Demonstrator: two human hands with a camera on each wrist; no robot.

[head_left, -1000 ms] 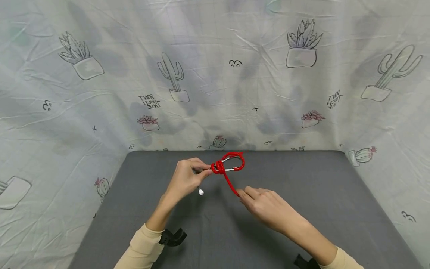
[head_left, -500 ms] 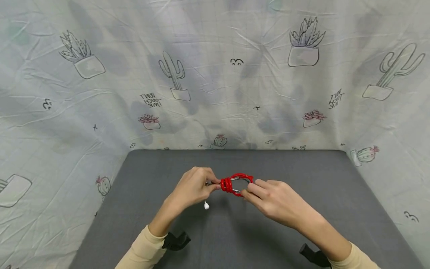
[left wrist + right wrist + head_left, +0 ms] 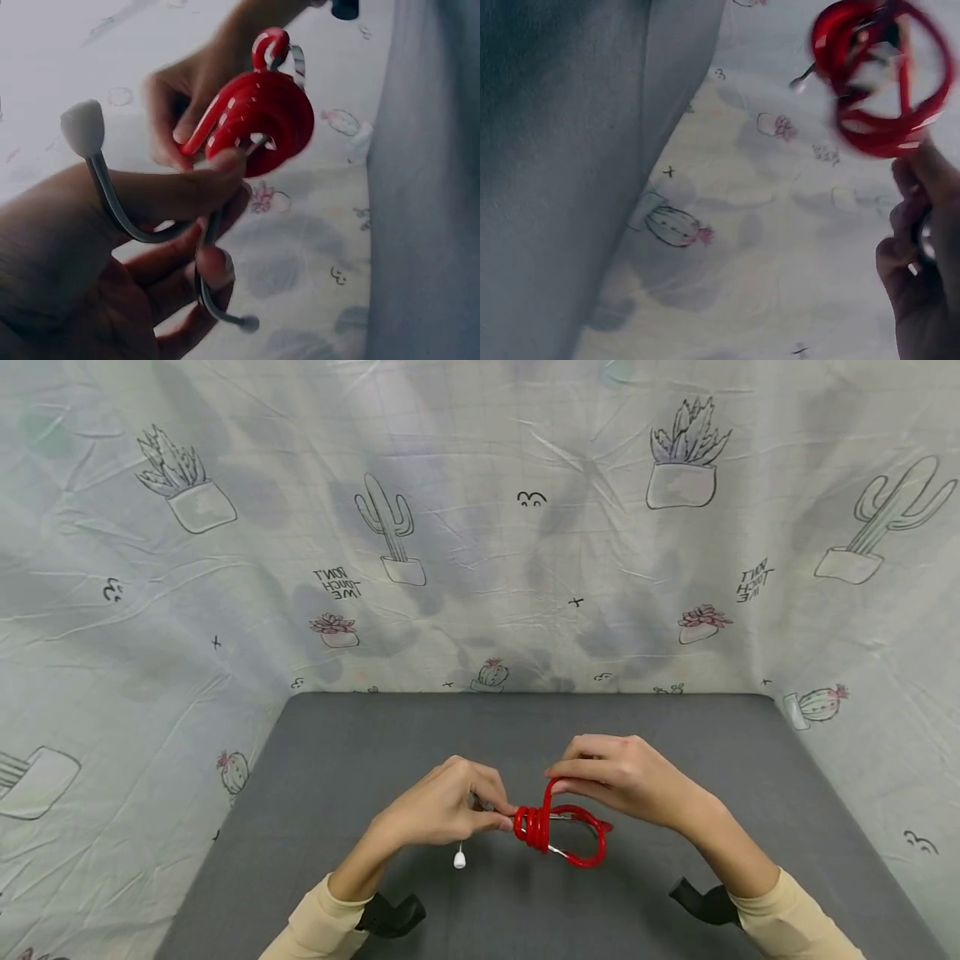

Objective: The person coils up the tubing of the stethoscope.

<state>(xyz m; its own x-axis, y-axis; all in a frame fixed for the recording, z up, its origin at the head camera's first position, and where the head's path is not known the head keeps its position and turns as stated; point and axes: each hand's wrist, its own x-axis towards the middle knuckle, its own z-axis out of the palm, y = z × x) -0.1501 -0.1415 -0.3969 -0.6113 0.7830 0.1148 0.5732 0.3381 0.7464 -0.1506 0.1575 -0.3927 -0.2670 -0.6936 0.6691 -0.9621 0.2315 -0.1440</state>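
A stethoscope with red tubing (image 3: 535, 828) hangs between both hands above the grey table. Several turns of the tube wrap round its metal ear tubes, and a looser red loop (image 3: 592, 860) sticks out on the right. My left hand (image 3: 450, 802) pinches the ear tubes beside the coils; a white ear tip (image 3: 84, 129) stands out past the thumb in the left wrist view. With thumb and fingers, my right hand (image 3: 626, 777) pinches the tube just above the coils. A shiny metal piece (image 3: 928, 244) shows in the right palm, partly hidden by fingers.
The grey tabletop (image 3: 360, 735) lies below the hands. Behind and at both sides hangs a pale cloth (image 3: 465, 568) printed with cacti and potted plants. Black straps (image 3: 390, 917) sit at both wrists.
The right hand has gone from below the coils, round the loop's far end, to above them, carrying the tube round. Another turn shows, and both hands have come lower and nearer.
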